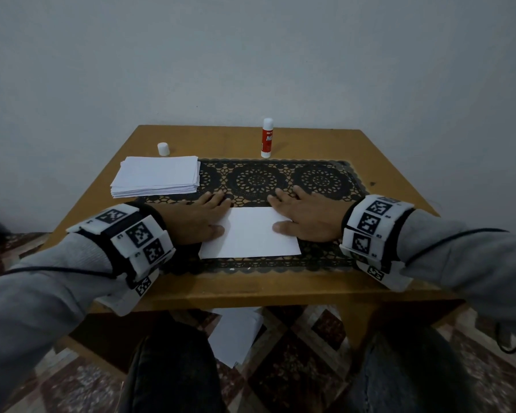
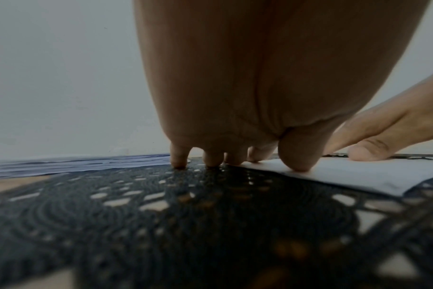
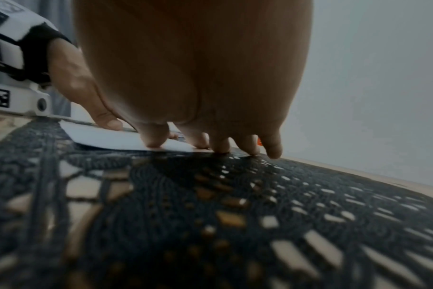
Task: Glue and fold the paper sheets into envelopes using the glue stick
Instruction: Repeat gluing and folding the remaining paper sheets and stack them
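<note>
Both grips lie flat and released. Left hand (image 1: 201,216) spreads straight fingers over the left edge of a paper sheet (image 1: 251,234); right hand (image 1: 304,217) does the same over the right edge. Each thumb presses on the sheet. Left wrist view: thumb (image 2: 297,154) tip is down on the white paper, the other fingertips (image 2: 178,156) touch the mat just past the sheet's far edge. Right wrist view: same pattern, thumb on paper, fingers on the mat.

Sheet: white, plain, rectangular, lying flat on a dark lace mat (image 1: 319,180) near the front of the wooden worktop (image 1: 385,162). Whether it is a single layer or already folded, cannot tell.

Stack of white paper (image 1: 157,175): neat pile at the left, overlapping the mat's left end, well apart from the pressed sheet.

Glue stick (image 1: 267,138): red label, white top, upright near the back edge of the worktop, behind the mat. Small white cap (image 1: 163,149) stands separately, just behind the stack.

More white paper (image 1: 236,335) lies on the patterned floor beneath the worktop, between the person's knees.
</note>
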A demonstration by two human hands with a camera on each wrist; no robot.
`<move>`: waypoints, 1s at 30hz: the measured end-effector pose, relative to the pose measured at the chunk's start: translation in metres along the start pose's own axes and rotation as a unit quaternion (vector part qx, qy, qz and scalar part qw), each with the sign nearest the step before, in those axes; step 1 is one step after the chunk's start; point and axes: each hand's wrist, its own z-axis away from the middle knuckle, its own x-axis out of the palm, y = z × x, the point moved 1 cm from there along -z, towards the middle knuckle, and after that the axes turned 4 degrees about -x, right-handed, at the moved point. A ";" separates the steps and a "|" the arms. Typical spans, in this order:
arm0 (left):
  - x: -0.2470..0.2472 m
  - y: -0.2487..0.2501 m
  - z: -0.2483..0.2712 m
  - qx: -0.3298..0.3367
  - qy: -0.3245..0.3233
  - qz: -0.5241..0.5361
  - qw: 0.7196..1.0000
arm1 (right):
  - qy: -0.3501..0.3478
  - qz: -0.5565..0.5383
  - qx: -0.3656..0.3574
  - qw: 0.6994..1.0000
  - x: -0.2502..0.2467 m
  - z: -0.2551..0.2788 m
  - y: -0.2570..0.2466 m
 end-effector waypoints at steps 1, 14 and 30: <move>0.000 0.000 0.000 0.004 -0.001 -0.002 1.000 | -0.005 0.001 -0.006 1.000 0.001 0.001 0.000; 0.000 -0.006 0.002 0.022 -0.008 0.030 0.999 | -0.008 -0.030 -0.002 1.000 -0.002 0.010 0.006; -0.001 -0.011 -0.003 0.022 -0.013 0.039 0.999 | -0.053 -0.068 0.055 0.995 -0.004 0.012 -0.002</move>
